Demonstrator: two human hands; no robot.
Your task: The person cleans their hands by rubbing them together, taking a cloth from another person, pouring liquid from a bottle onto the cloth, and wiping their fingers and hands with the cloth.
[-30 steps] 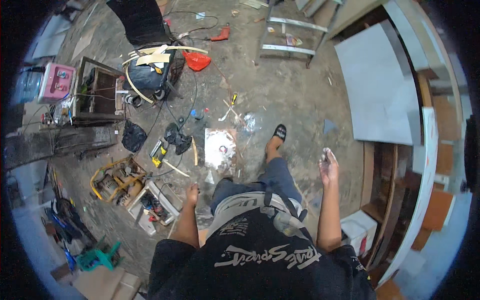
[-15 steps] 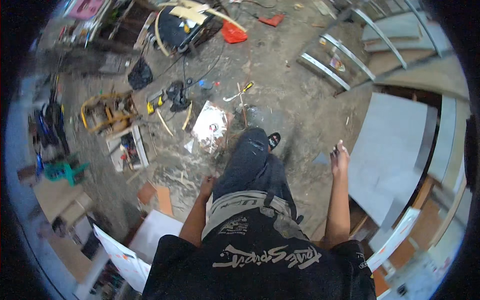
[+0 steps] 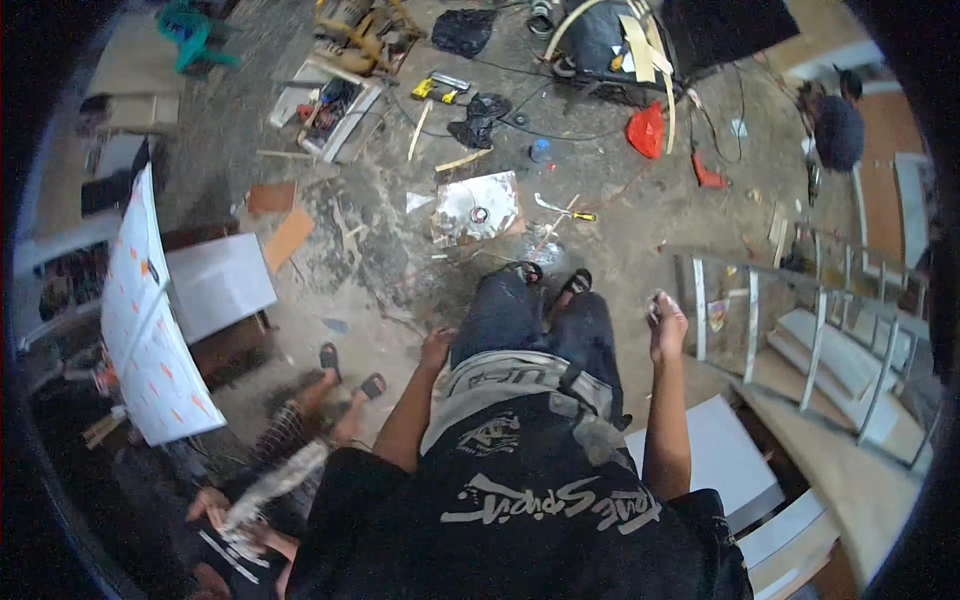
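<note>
My right hand (image 3: 667,326) is raised beside my right leg. Its fingers are curled and whitish at the tips; whatever they may hold is too small to name. Down by my left thigh hangs my left hand (image 3: 436,350), its fingers blurred. Ahead of my feet a white-smeared board (image 3: 458,212) lies on the floor, bearing a small round dark thing (image 3: 480,214). Just right of the board is a tool with a yellow-and-black handle (image 3: 583,216). Neither hand touches any of these floor things.
A metal ladder (image 3: 752,325) lies to the right, near white panels (image 3: 715,455). Another person (image 3: 255,530) is at lower left, beside an orange-marked white sheet (image 3: 160,345). Ahead are a wooden tool tray (image 3: 365,105), cords, a red bag (image 3: 646,130) and an orange drill (image 3: 708,173).
My view has turned to the right, so the floor things sit differently and the other person has come into view. Both feet now show. My right hand's fingers look more curled.
</note>
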